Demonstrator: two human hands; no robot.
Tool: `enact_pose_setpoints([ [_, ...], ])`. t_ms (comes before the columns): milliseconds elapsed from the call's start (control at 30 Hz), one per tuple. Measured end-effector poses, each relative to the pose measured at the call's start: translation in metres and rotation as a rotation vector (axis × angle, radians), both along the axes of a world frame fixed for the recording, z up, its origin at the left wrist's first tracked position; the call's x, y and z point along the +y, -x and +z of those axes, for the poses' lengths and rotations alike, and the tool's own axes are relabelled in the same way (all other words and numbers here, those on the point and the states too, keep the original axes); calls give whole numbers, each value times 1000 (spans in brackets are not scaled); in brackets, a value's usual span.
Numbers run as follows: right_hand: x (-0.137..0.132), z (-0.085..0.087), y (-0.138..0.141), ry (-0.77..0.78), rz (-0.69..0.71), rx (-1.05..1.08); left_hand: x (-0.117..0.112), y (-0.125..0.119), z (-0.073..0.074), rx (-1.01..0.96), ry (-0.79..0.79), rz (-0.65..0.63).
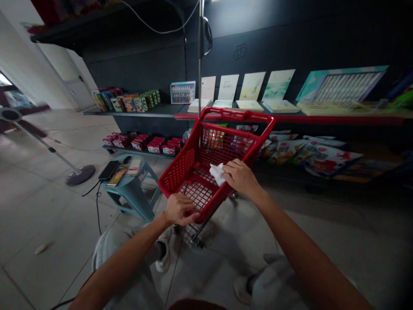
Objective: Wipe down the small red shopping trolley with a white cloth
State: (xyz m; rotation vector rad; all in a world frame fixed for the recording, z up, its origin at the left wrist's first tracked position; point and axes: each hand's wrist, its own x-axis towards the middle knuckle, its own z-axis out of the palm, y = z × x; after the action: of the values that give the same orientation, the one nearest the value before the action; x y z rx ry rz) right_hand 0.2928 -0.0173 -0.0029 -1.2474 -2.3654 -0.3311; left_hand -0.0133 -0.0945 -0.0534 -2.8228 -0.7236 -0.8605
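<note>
A red plastic mesh shopping basket stands in front of me, with a metal frame and small wheels showing beneath it. My left hand grips the basket's near rim. My right hand rests over the right rim and presses a crumpled white cloth against the basket's inner side. The cloth may be a tissue; the picture does not settle which. Part of the basket's wall is hidden behind my hands.
Dark shelves behind the basket hold boxed toys, art books and paint sets, with snack bags below. To the left stand a teal plastic stool holding a phone, and a floor fan. A thin metal pole rises behind the basket.
</note>
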Motion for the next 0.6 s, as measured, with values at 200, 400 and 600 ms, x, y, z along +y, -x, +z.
enact_pose_setpoints([
  [200,11,22,-21,121,-273,-126,11,14,-2,45,20,17],
  [400,0,40,2,571,-454,-281,18,14,-10,-19,-42,68],
  [600,-19,35,67,798,13,-247,18,3,-11,18,15,129],
])
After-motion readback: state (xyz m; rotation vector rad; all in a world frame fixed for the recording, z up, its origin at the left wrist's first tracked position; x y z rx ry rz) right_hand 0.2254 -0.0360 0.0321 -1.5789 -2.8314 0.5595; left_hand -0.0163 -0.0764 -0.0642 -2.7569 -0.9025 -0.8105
